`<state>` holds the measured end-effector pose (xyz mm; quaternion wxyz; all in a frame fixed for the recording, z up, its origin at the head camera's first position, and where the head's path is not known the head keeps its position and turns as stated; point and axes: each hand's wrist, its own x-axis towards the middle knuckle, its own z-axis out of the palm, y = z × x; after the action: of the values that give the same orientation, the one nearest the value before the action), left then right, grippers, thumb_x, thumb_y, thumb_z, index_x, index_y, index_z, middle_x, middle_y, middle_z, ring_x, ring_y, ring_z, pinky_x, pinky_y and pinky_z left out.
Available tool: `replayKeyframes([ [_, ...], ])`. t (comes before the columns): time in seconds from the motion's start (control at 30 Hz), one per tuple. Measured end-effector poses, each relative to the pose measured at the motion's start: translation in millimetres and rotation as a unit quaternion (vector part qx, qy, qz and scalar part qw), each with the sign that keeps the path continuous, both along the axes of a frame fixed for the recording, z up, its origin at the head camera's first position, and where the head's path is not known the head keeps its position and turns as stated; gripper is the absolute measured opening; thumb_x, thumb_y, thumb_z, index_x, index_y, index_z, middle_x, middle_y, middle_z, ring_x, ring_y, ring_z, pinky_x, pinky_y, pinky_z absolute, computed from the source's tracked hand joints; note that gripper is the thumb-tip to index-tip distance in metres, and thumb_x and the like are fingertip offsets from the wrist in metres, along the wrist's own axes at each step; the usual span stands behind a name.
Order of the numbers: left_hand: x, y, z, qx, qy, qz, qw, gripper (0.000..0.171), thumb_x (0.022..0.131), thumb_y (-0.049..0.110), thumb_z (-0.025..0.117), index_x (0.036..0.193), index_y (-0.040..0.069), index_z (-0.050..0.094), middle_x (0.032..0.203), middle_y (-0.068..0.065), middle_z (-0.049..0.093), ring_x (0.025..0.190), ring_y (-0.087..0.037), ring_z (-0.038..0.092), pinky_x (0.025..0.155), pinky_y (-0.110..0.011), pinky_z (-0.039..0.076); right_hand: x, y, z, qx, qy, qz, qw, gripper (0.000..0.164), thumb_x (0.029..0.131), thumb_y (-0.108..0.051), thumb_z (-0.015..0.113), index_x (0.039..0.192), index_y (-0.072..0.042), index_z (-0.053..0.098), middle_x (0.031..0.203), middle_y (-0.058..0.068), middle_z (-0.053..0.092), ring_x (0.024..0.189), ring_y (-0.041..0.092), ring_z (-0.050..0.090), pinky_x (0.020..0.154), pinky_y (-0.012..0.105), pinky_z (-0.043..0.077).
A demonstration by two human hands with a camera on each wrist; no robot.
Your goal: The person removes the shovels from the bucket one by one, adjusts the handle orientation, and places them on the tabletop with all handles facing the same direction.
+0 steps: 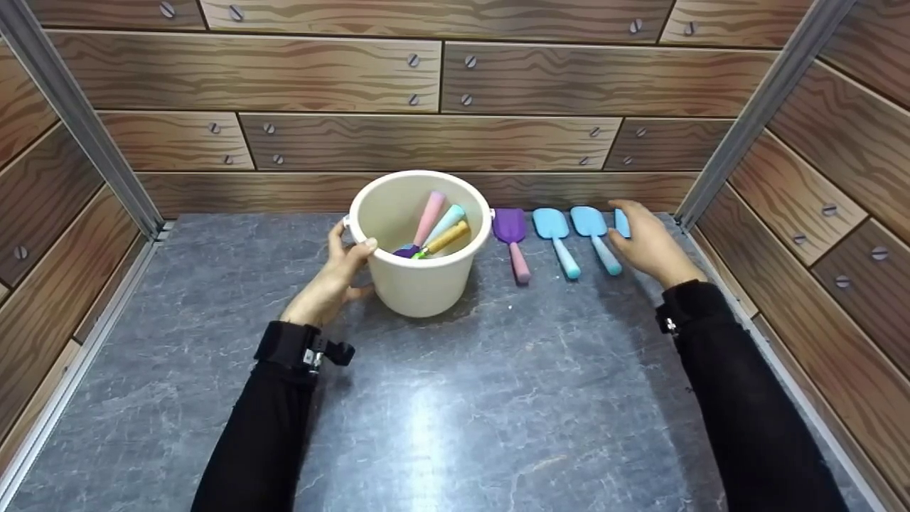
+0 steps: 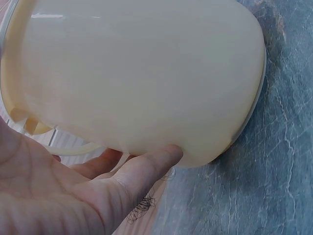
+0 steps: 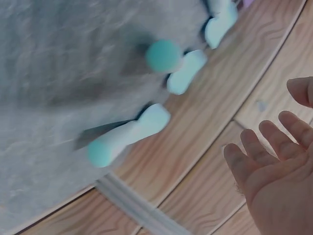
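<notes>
At the far left, the left hand (image 1: 334, 274) is gripping the side of the cream bucket (image 1: 423, 291), its thumb lying at the rim and its fingers pressing against the outer wall. The bucket is standing upright on the grey bench (image 1: 426, 370) near the back wall (image 1: 526, 142). It is looking like smooth, moderately stiff plastic, probably light and a little slippery; the rim should be offering the surest hold. Inside, a pink handle (image 1: 430, 217), a pale blue handle (image 1: 446, 222) and a yellow handle (image 1: 448, 236) are leaning up to the right.

Just right of the bucket, a purple shovel (image 1: 510, 226) is lying on the bench, its pink grip pointing toward the person. Next in the row, one blue shovel (image 1: 552, 224) and then another blue shovel (image 1: 589, 222) are lying with their blades toward the back wall. All these are seeming light, firm and hardly fragile; the rounded grips should be easier to take hold of than the thin, flat blades, which may be sliding under a fingertip.

Farthest right, the last blue shovel (image 1: 622, 223) is lying partly hidden beneath the right hand (image 1: 648, 245). That hand is hovering, unclenched and holding nothing, its fingers spreading loosely apart; in the right wrist view they are showing clear of the shovels.
</notes>
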<state>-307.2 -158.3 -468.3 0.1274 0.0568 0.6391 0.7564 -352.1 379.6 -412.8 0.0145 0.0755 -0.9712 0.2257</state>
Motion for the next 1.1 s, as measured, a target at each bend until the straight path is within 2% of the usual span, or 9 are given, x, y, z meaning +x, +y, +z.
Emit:
replayKeyframes([
  [0.13, 0.6, 0, 0.5, -0.002, 0.002, -0.002, 1.0000, 0.108, 0.110, 0.044, 0.063, 0.184, 0.031, -0.015, 0.196, -0.025, 0.009, 0.182, -0.046, 0.021, 0.140, -0.084, 0.028, 3.5, -17, 10.8, -0.007, 0.001, 0.009, 1.000, 0.070, 0.123, -0.020, 0.056, 0.184, -0.001, 0.028, 0.189, 0.035, 0.028, 0.175, 0.058, 0.030, 0.142, 0.076, 0.031],
  [0.33, 1.0, 0, 0.8, -0.006, 0.005, -0.002, 1.0000, 0.108, 0.110, 0.043, 0.062, 0.184, 0.031, -0.016, 0.196, -0.026, 0.009, 0.182, -0.047, 0.018, 0.140, -0.085, 0.027, 8.7, -43, 28.4, -0.010, 0.024, 0.035, 0.999, 0.068, 0.124, -0.023, 0.057, 0.184, -0.005, 0.032, 0.190, 0.030, 0.032, 0.173, 0.054, 0.037, 0.139, 0.075, 0.037],
  [0.6, 0.1, -1, -0.7, -0.003, 0.004, 0.000, 1.0000, 0.108, 0.109, 0.043, 0.062, 0.184, 0.031, -0.016, 0.195, -0.026, 0.010, 0.181, -0.047, 0.018, 0.140, -0.086, 0.025, 16.6, -79, 47.8, 0.012, 0.060, 0.074, 0.995, 0.067, 0.123, -0.022, 0.058, 0.183, -0.008, 0.035, 0.190, 0.024, 0.036, 0.177, 0.047, 0.035, 0.146, 0.069, 0.031],
  [0.9, 0.0, -1, -2.0, 0.001, 0.005, 0.000, 1.0000, 0.109, 0.109, 0.043, 0.062, 0.184, 0.031, -0.016, 0.195, -0.026, 0.009, 0.182, -0.048, 0.016, 0.140, -0.086, 0.026, 17.2, -112, 63.5, 0.024, 0.117, 0.131, 0.984, 0.064, 0.120, -0.019, 0.063, 0.178, 0.000, 0.043, 0.184, 0.026, 0.046, 0.174, 0.046, 0.042, 0.147, 0.063, 0.031],
  [1.1, -0.3, 0, -1.6, 0.000, 0.003, 0.002, 1.0000, 0.108, 0.110, 0.042, 0.063, 0.184, 0.031, -0.016, 0.196, -0.026, 0.010, 0.181, -0.049, 0.019, 0.141, -0.085, 0.026, 18.0, -130, 72.8, 0.045, 0.129, 0.158, 0.978, 0.065, 0.119, -0.020, 0.065, 0.176, 0.001, 0.045, 0.183, 0.027, 0.047, 0.174, 0.046, 0.043, 0.148, 0.062, 0.031],
])
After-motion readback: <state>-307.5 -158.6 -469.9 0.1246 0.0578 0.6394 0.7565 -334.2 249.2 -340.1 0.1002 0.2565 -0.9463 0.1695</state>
